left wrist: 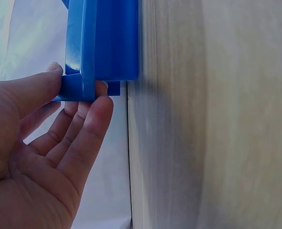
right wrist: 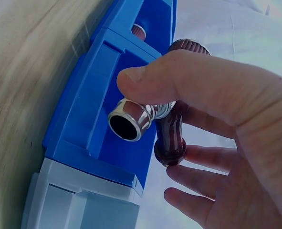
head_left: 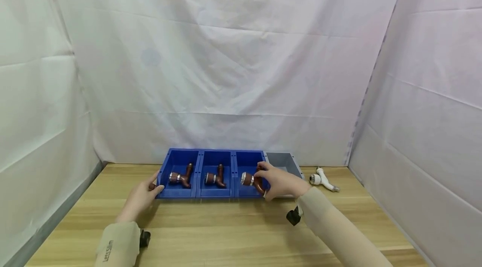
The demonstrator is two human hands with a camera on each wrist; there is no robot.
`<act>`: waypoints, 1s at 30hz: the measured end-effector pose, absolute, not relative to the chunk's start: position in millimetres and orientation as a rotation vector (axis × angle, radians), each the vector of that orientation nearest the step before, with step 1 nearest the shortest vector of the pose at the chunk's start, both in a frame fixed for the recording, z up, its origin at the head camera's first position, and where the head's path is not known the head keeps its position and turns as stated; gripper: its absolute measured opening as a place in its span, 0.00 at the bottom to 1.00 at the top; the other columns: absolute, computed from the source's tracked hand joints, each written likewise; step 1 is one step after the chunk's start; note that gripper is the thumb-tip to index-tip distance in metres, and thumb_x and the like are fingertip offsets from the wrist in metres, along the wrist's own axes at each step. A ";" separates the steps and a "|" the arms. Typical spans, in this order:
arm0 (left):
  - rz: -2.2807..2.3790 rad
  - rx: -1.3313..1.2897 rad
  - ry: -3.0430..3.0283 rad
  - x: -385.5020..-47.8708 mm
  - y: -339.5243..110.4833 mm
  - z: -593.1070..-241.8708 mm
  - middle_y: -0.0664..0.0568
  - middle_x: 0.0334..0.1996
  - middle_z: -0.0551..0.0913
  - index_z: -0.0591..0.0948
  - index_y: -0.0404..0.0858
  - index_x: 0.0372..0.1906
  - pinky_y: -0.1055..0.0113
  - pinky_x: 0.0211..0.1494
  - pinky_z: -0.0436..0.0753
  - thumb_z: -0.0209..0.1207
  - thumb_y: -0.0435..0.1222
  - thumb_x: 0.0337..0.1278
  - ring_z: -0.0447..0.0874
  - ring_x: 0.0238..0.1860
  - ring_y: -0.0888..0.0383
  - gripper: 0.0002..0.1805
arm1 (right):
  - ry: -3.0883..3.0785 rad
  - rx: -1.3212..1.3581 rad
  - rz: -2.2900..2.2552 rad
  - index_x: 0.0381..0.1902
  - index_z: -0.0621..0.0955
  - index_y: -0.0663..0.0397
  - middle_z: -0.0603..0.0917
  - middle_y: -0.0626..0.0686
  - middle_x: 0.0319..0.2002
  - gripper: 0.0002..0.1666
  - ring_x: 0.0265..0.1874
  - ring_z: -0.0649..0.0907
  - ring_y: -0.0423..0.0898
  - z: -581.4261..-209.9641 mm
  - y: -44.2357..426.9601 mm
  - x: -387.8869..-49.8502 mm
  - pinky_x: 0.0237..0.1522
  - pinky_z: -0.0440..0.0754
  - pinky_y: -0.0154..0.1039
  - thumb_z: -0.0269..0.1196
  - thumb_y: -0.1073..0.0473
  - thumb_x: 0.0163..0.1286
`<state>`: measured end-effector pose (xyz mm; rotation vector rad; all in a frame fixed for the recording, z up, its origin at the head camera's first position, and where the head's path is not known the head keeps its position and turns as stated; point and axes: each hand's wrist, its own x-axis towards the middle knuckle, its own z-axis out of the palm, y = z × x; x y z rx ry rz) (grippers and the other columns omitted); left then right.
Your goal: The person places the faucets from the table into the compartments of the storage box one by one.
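Observation:
My right hand (head_left: 284, 182) holds a brown faucet (head_left: 247, 178) with chrome trim over the third blue bin (head_left: 248, 157). In the right wrist view the thumb lies near the faucet's threaded chrome inlet (right wrist: 130, 121), and the fingers are behind its brown spout (right wrist: 170, 136). At the far left end, my left hand (head_left: 141, 196) pinches the wall of the first blue bin (head_left: 182, 154), thumb on one side and fingers on the other. One brown faucet (head_left: 184, 178) lies in that first bin; another brown faucet (head_left: 217, 177) lies in the second blue bin (head_left: 217, 154).
A grey bin (head_left: 280, 158) joins the right end of the row. Beyond it, a white faucet (head_left: 323, 180) lies on the wooden table (head_left: 203, 229). White cloth (head_left: 226, 70) hangs behind the bins and along both sides.

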<state>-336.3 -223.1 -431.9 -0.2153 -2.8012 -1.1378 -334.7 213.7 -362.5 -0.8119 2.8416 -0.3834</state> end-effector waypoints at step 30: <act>-1.080 -0.269 -2.784 -338.2 -224.7 -432.7 0.40 0.34 0.83 0.62 0.28 0.71 0.60 0.30 0.75 0.58 0.35 0.66 0.76 0.26 0.55 0.33 | 2.876 -0.814 -0.325 0.66 0.74 0.50 0.52 0.56 0.75 0.43 0.63 0.72 0.53 -356.6 209.9 -345.7 0.36 0.76 0.38 0.73 0.63 0.49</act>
